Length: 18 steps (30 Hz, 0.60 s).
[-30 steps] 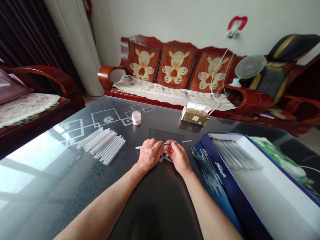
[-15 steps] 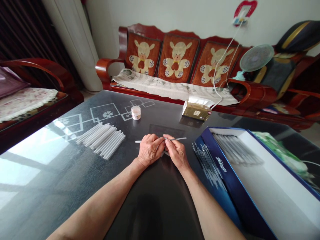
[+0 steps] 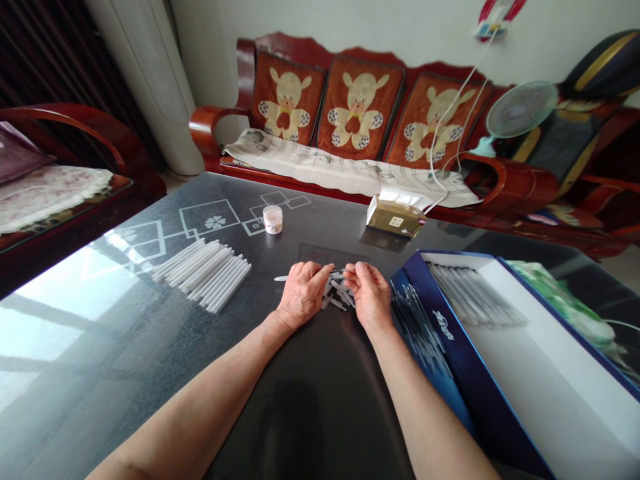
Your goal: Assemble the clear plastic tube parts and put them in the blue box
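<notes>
My left hand [image 3: 305, 290] is closed around a white pen barrel [image 3: 281, 278], whose tapered end sticks out on the left. Most of that barrel is hidden by the fingers. To its right, my right hand [image 3: 369, 291] is pinched, thumb against fingertips; what lies in the pinch is too small to make out. Between and below the hands lies a pile of short white and black pen caps [image 3: 340, 294]. A bundle of white pen barrels [image 3: 203, 273] rests on the table to the left. Thin dark pen refills [image 3: 420, 327] lie to the right.
A blue box [image 3: 465, 360] with a white inside holds a row of grey pens [image 3: 475, 293]. A small lidded jar [image 3: 273, 220] and a tissue box [image 3: 395, 215] stand farther back on the dark table [image 3: 300, 400]. Beyond is a wooden sofa [image 3: 215, 127].
My right hand has moved right, away from the left, uncovering the small pieces between them. The grey rod that stuck out past the right hand no longer shows there.
</notes>
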{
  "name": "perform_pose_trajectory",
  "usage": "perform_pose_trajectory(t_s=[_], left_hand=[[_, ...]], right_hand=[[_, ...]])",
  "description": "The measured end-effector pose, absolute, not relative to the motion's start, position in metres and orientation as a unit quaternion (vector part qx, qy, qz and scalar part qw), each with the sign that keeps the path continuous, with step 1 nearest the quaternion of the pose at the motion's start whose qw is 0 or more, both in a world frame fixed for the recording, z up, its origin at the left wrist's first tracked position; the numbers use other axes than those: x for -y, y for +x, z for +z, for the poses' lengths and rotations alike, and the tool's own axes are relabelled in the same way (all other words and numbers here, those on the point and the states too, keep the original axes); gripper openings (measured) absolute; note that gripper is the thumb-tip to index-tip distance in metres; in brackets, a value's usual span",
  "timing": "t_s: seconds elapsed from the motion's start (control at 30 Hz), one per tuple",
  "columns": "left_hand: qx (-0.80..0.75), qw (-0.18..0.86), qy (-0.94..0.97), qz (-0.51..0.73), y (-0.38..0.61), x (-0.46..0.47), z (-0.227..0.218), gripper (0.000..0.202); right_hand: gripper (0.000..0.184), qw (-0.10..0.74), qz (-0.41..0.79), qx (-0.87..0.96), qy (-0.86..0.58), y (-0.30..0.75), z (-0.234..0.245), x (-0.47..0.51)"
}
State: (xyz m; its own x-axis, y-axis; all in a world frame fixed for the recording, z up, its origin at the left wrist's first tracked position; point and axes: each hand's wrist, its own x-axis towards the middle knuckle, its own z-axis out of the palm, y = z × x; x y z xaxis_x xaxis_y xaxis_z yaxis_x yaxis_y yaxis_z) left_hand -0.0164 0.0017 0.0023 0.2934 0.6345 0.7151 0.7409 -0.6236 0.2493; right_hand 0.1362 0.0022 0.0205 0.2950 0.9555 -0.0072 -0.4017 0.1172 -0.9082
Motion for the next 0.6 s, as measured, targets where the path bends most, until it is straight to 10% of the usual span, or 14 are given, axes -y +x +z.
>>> perform_pose_trajectory(t_s=[0.27, 0.6], left_hand=[[0.433, 0.077, -0.794, -0.419, -0.017, -0.002, 0.000, 0.032], [0.496, 0.105, -0.744, -0.434, -0.021, -0.007, -0.005, 0.030]], right_hand=[[0.016, 0.535, 0.168, 0.683, -0.468, 0.134, 0.019, 0.008], [0.016, 0.433, 0.110, 0.702, -0.555, 0.164, 0.032, 0.003]])
